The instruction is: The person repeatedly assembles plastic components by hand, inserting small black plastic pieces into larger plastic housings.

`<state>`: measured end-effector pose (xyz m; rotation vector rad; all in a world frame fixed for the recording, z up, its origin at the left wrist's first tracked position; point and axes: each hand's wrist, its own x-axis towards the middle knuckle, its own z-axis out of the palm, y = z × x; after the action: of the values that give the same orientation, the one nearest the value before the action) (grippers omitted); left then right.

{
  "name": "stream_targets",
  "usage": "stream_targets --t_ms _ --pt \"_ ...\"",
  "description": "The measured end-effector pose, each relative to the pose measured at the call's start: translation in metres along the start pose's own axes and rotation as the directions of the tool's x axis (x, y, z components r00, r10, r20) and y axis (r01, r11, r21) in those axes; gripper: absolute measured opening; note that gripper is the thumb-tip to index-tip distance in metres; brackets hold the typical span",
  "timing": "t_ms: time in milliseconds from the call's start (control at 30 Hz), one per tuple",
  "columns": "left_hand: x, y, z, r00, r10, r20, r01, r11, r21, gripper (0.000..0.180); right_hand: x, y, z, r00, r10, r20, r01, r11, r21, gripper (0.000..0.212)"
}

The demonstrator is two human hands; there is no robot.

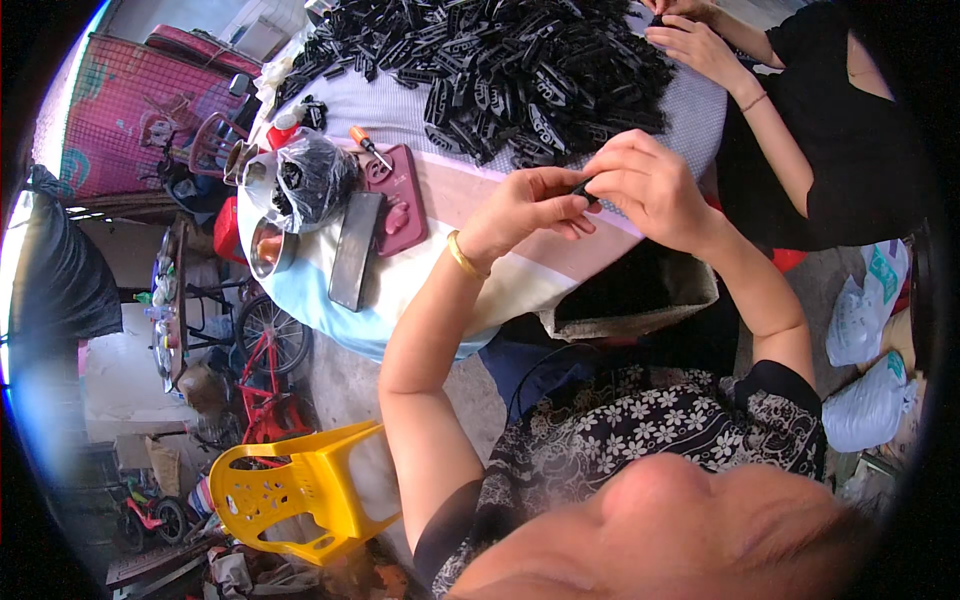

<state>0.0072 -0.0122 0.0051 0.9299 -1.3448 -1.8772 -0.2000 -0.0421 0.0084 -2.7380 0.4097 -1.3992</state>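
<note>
Above the near edge of the table, my left hand and my right hand meet, both with fingers closed on one small black plastic piece. Most of that piece is covered by my fingers, so its exact kind is hidden. A gold bangle circles my left wrist. Beyond my hands lies a large heap of black plastic pieces, narrow and with cut-out patterns. To the left of my left hand rests a dark red board, with an orange-handled tool at its far edge.
A dark phone-like slab, a bag of black pieces and a metal bowl sit on the table's left side. An open box stands below the near edge. Another person's hands work at far right. A yellow chair stands lower left.
</note>
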Motion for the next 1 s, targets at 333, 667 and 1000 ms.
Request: stream_targets --t_ms 333,667,1000 --pt "-0.005 -0.008 0.03 0.958 0.288 0.004 -0.177 0.579 0.796 0.046 -0.029 -0.017 -0.019 0.782 0.557 0.28 -0.623 0.708 0.333 0.026" --pt "0.009 -0.007 -0.031 0.677 0.73 -0.095 0.036 0.096 0.995 0.031 -0.029 -0.004 -0.055 0.665 0.344 0.663 -0.548 0.828 0.12 0.019" --pt "0.001 0.009 -0.039 0.76 0.649 -0.035 0.057 -0.012 0.998 0.033 -0.01 0.034 0.037 0.933 0.298 0.203 -0.224 0.921 -0.32 0.014"
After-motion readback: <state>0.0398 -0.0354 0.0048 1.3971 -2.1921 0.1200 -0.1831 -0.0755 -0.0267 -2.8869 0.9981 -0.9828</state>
